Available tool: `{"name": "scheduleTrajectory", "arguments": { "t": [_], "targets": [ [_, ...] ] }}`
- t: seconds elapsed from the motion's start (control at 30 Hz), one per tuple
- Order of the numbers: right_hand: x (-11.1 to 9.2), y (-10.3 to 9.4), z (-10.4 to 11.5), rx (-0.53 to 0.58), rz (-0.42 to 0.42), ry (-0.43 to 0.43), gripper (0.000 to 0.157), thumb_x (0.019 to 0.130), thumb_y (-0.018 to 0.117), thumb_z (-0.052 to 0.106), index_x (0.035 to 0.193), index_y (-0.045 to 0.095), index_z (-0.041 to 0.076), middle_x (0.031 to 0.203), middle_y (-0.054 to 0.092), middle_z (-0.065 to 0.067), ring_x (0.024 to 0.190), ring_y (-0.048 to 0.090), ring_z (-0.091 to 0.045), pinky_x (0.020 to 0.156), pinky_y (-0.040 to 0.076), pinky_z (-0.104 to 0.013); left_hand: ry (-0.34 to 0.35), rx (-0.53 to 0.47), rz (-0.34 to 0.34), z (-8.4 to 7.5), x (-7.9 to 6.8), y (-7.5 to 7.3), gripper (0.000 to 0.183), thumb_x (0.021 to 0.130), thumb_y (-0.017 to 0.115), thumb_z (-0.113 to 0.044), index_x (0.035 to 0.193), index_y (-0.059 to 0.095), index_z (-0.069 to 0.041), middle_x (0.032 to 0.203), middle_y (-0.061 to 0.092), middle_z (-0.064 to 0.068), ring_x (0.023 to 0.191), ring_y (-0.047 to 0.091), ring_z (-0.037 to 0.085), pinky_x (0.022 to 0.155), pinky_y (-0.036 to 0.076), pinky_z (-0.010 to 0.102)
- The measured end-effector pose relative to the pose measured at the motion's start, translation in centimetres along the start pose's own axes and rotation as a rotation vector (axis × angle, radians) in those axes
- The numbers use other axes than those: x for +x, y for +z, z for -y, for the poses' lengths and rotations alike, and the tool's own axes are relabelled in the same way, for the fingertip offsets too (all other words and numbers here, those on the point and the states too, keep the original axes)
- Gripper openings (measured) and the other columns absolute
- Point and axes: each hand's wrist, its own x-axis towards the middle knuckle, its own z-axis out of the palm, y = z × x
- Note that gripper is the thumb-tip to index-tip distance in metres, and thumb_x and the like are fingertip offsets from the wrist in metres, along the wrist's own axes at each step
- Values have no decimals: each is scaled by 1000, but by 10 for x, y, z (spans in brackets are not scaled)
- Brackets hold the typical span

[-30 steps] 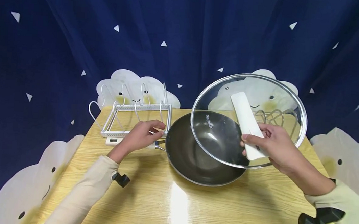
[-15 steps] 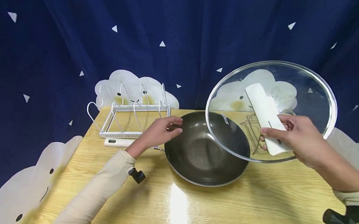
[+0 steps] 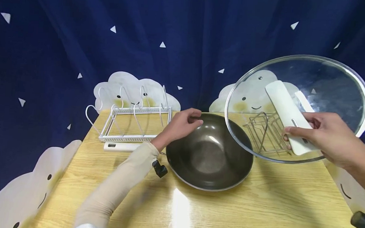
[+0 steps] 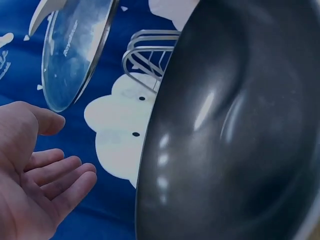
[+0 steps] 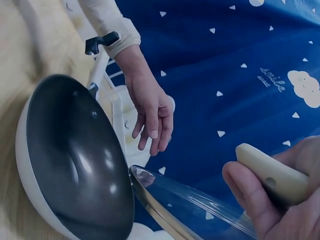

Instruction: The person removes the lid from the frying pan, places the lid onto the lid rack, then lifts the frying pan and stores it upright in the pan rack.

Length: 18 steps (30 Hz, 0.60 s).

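Observation:
A large glass lid (image 3: 254, 97) with a metal rim is up at the right, over a wire rack. My right hand (image 3: 333, 139) grips its long white handle (image 3: 288, 112), thumb on the near side. In the middle of the table sits a dark wok (image 3: 209, 160), its white handle (image 3: 122, 147) pointing left. My left hand (image 3: 182, 126) hovers over the wok's left rim, fingers relaxed and holding nothing. The left wrist view shows this hand's loose fingers (image 4: 65, 185) beside the wok's inner wall.
A white pot rack (image 3: 131, 138) with upright loops stands at the back left, behind the wok handle. At the back right, a brown wire rack (image 3: 263, 132) shows partly through the lid. A dark blue curtain (image 3: 193, 32) hangs behind the wooden table (image 3: 220, 216).
My right hand has carried the lid up and to the right, off the view of the wok. My left hand has moved right, from above the wok handle to over the wok's rim.

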Motion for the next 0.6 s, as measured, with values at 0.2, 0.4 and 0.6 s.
{"name": "scheduleTrajectory", "arguments": {
  "t": [0.2,0.4,0.6],
  "targets": [
    [-4,-14,-8,-89,-8,16,66,99,69,35,138,48,-13,92,73,-14,65,65,-16,50,53,-34,32,3,18,-7,21,15,37,98,67,-20,132,64,-6,129,70,7,109,71,15,93,53,24],
    [-4,-26,-19,5,-9,68,68,101,67,29,143,38,-16,92,74,-11,70,70,-18,58,59,-37,36,-35,43,-13,40,34,38,99,66,-20,134,63,-6,134,67,8,114,70,17,95,52,21],
    [-5,-33,-23,-21,-115,71,58,99,70,18,134,44,-20,83,72,-12,62,66,-17,52,56,-37,26,-84,38,-17,58,51,39,98,67,-21,134,63,-6,134,67,9,111,71,17,92,53,20]
  ]
}}
